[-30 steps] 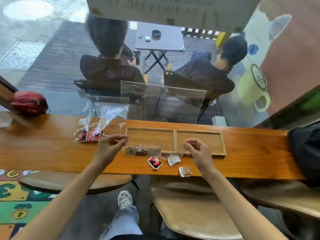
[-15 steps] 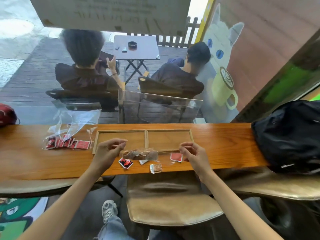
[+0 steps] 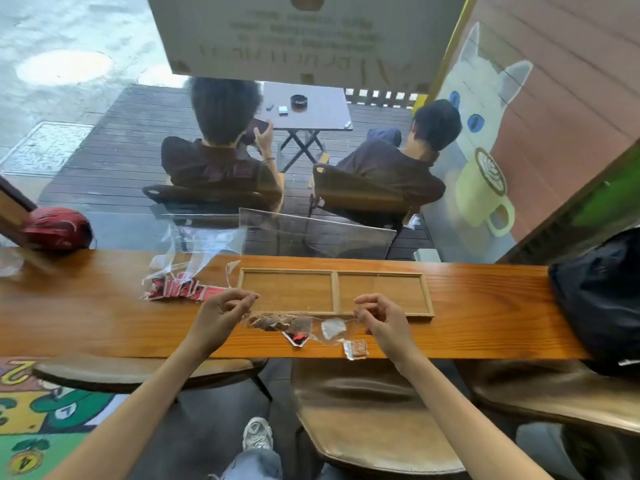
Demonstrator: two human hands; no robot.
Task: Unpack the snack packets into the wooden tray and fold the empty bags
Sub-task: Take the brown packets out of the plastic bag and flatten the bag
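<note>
Two hands, left hand (image 3: 221,311) and right hand (image 3: 382,317), pinch opposite ends of a clear bag (image 3: 298,323) stretched before the wooden tray (image 3: 335,292). Loose packets (image 3: 356,349) lie beneath; another bag of red packets (image 3: 180,289) sits left, a black backpack (image 3: 602,296) right.

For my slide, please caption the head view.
Both hands stretch a clear bag before the empty wooden tray.
</note>
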